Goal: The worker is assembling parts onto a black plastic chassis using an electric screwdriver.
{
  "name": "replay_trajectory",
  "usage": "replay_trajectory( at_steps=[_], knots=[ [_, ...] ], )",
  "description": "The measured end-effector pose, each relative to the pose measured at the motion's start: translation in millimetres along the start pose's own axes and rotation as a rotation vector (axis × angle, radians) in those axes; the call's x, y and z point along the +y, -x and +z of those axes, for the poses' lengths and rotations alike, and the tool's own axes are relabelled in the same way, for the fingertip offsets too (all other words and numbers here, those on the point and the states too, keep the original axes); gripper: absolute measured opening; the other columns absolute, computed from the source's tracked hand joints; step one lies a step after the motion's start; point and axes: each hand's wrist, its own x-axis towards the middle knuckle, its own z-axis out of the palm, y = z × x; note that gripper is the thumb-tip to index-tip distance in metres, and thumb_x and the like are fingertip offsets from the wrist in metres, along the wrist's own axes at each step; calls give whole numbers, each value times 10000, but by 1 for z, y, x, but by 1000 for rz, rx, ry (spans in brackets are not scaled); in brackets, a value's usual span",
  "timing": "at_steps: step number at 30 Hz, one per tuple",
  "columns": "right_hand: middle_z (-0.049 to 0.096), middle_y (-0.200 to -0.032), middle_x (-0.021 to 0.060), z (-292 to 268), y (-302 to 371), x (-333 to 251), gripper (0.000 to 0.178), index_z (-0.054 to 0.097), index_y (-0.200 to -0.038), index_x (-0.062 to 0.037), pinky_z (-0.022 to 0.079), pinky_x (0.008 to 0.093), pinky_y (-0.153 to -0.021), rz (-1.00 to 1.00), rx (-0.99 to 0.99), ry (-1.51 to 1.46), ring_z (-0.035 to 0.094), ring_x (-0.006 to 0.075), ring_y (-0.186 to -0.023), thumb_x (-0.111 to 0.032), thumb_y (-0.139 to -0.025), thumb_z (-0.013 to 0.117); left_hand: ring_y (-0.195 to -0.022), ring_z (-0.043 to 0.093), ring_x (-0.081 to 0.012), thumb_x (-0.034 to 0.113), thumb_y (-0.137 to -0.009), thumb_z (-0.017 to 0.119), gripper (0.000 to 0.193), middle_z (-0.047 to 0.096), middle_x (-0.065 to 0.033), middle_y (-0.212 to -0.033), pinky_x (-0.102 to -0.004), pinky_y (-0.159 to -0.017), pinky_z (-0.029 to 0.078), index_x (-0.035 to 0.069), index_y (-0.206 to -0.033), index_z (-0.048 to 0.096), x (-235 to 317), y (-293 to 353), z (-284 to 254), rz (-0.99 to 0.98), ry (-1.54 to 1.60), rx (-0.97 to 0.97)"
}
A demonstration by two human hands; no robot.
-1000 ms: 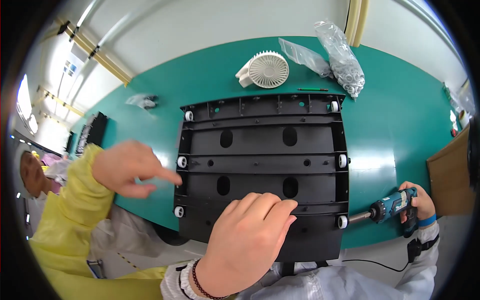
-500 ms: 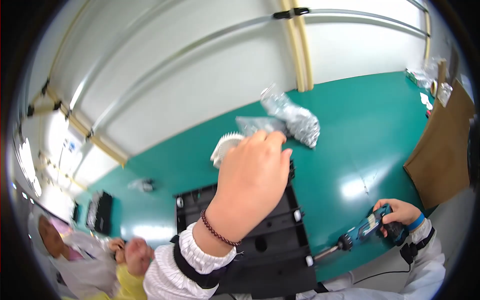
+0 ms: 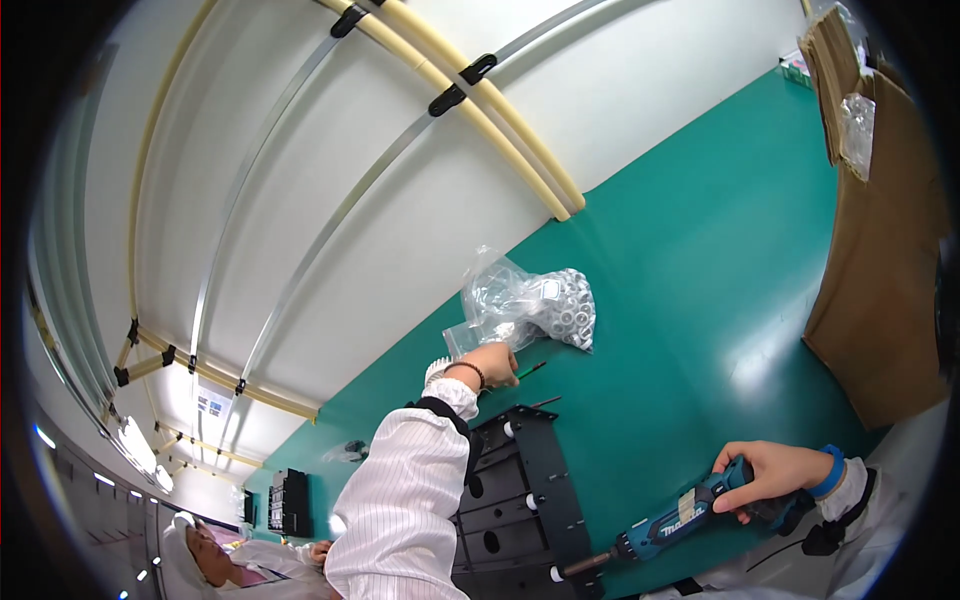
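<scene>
My left hand (image 3: 487, 366) reaches across the table beside a white ribbed piece (image 3: 437, 370), just below a clear plastic bag. Its fingers are curled and the tips are hidden, so what they hold, if anything, does not show. A thin green and dark stick (image 3: 533, 369) lies by the fingertips. My right hand (image 3: 768, 476) is wrapped round a blue and black cordless screwdriver (image 3: 672, 522). The screwdriver's long bit points left, its tip at a white round fitting on the edge of a black ribbed panel (image 3: 508, 508). My left sleeve covers part of that panel.
A clear bag (image 3: 566, 312) of small shiny ring-like parts lies near the wall on the green table (image 3: 690, 270). Brown cardboard (image 3: 885, 270) stands at the right. A black part (image 3: 288, 502) sits at the far left, near another person (image 3: 225, 560) in white.
My view has turned, tilting the table. My left hand has reached farther away, from over the black panel towards the bags. My right hand keeps hold of the screwdriver.
</scene>
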Motion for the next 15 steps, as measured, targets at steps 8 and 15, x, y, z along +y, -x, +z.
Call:
replay_trajectory(
  at_steps=[8,15],
  knots=[
    [673,-699,43,-6,-4,4,544,489,-1103,19,464,211,-563,-24,1,68,632,93,-619,-367,-859,784,-920,688,-274,166,-734,837,383,720,-124,-943,-358,-819,533,15,-1043,670,-2,-21,17,191,-177,151],
    [677,-669,23,-9,-2,4,645,497,-1127,23,437,204,-547,10,-2,168,613,85,-599,-469,-826,786,-807,674,-224,189,-738,846,326,698,-105,-853,-329,-723,516,26,-939,647,16,-3,23,440,53,-83]
  ],
)
